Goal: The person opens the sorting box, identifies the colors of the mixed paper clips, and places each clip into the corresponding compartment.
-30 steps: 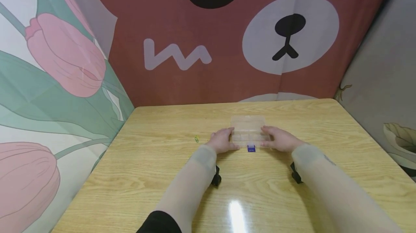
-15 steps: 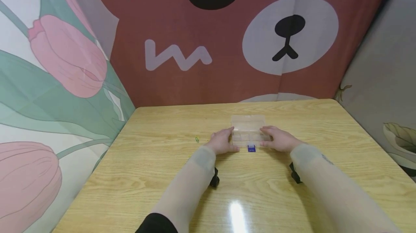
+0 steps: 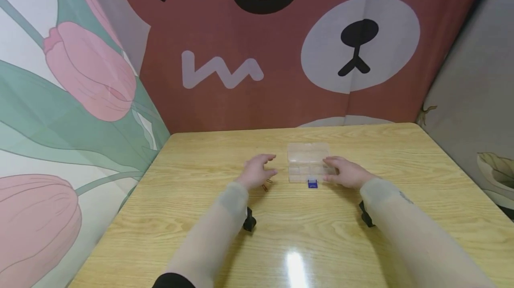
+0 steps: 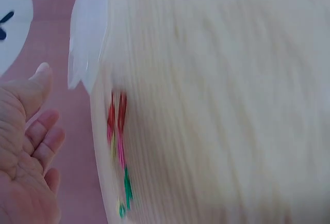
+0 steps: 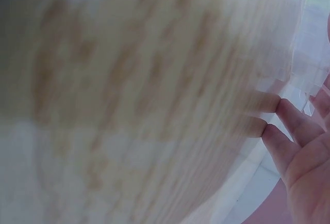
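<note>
The clear box (image 3: pixel 308 166) is lying on the counter (image 3: pixel 201 216), a blue clip (image 3: pixel 312 184) touching its near edge. The right hand (image 3: pixel 348 173) is resting against the box's right side, fingers relaxed, grip released. The left hand (image 3: pixel 257 172) is hovering left of the box, apart from it, grip released, above small paper clips (image 3: pixel 266 186).

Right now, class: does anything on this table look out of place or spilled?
Yes. A few coloured paper clips lie loose on the table under the left hand, outside the clear compartment box, which the right hand touches. Nothing looks damaged.
</note>
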`<state>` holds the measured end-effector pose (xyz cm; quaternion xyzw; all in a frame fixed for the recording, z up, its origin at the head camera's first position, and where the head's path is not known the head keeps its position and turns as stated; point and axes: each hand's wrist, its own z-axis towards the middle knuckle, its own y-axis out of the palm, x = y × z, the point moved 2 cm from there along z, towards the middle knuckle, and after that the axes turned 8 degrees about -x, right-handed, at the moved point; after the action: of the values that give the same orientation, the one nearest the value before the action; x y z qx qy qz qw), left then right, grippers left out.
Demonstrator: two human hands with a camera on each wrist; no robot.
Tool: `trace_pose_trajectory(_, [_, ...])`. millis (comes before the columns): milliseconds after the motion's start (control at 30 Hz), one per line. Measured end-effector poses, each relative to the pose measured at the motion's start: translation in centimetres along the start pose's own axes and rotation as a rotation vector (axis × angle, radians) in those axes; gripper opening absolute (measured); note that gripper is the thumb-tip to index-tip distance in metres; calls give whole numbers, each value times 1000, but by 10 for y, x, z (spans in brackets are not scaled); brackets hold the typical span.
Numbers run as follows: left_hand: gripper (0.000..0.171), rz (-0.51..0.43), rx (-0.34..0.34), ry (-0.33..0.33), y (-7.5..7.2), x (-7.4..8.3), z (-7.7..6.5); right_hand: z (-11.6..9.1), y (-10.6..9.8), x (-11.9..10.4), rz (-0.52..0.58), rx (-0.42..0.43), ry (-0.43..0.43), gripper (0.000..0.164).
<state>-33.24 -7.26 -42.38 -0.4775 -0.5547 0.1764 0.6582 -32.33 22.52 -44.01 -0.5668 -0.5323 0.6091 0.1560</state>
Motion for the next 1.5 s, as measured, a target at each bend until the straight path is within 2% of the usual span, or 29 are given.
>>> trace_pose_trajectory(200, [44, -76, 77, -44, -12, -23, -9, 0, 0, 2, -6, -1, 4, 75])
trace_pose_trajectory(400, [35, -53, 143, -107, -21, -49, -18, -1, 0, 0, -13, 4, 4, 74])
trace_pose_trajectory(500, [31, -56, 149, -127, -24, -59, -25, -2, -1, -1, -8, 1, 11, 75])
trace_pose_trajectory(667, [24, -81, 89, -148, -29, -71, -39, -2, -1, -1, -18, 3, 15, 76])
trace_pose_trajectory(867, [9, -115, -62, -165, -30, -84, -52, -3, -2, 0, -17, 7, 11, 75])
trace_pose_trajectory(1033, [9, -91, -191, -153, -29, -87, -58, -2, -3, 0, -17, 4, 3, 75])
trace_pose_trajectory(1133, [8, -62, -211, -140, -30, -86, -61, -2, -3, -1, -19, 0, -1, 76])
trace_pose_trajectory(1500, [9, -18, -208, -177, -30, -86, -61, 1, -1, 0, -43, 7, -16, 74])
